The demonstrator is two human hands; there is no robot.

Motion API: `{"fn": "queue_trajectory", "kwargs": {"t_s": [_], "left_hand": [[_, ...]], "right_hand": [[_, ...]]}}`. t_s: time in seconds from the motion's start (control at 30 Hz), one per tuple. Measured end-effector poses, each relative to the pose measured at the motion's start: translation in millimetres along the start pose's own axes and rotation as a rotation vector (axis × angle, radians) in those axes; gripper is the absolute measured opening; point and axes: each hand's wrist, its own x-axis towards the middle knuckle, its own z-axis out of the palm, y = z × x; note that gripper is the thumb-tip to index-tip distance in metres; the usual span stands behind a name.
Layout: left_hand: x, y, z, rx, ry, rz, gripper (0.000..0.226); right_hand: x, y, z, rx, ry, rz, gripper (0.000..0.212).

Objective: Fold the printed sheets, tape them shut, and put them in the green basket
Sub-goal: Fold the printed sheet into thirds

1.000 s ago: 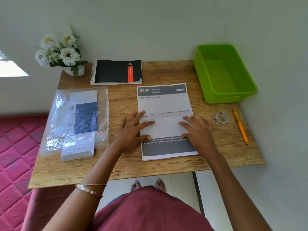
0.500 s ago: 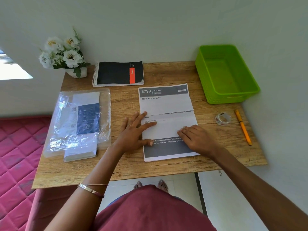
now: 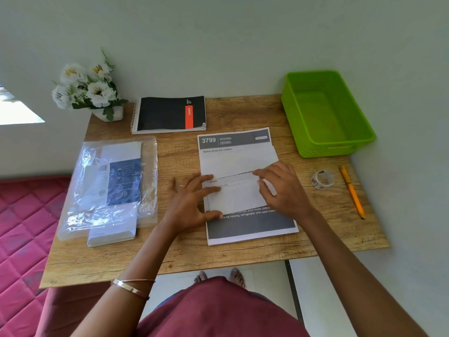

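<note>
A printed sheet (image 3: 238, 161) headed "3799 KITCHEN" lies in the middle of the wooden table (image 3: 218, 254), with its top and bottom parts folded in toward the middle. My left hand (image 3: 192, 203) presses flat on the sheet's left edge, fingers spread. My right hand (image 3: 281, 188) rests on the right side where the two flaps meet, fingers pointing left. The green basket (image 3: 340, 144) stands at the back right with nothing in it. A roll of tape (image 3: 322, 179) lies to the right of the sheet.
An orange pen (image 3: 352, 192) lies beside the tape near the right edge. A black spiral notebook (image 3: 170, 114) and a pot of white flowers (image 3: 87, 88) sit at the back. A clear plastic bag of papers (image 3: 109, 188) lies on the left. A pink mattress (image 3: 24, 227) lies left of the table.
My right hand slid down toward me over the lower flap, then back up and right to where the flaps meet. My left hand stayed pressed on the sheet's left edge.
</note>
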Motion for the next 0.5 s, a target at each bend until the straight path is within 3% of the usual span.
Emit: {"fn": "queue_trajectory", "kwargs": {"t_s": [0.13, 0.2, 0.33, 0.5], "left_hand": [[1, -4, -1, 0.056, -0.041, 0.004, 0.071], [1, -5, -2, 0.08, -0.054, 0.01, 0.07], [-1, -5, -3, 0.091, -0.056, 0.026, 0.067], [-4, -5, -3, 0.099, -0.078, 0.057, 0.078]], "right_hand": [[-9, 7, 1, 0.024, -0.298, -0.06, 0.039], [-19, 8, 4, -0.037, -0.373, -0.132, 0.04], [-26, 8, 8, -0.148, -0.344, -0.26, 0.034], [-29, 4, 15, -0.329, -0.324, -0.397, 0.047]]}}
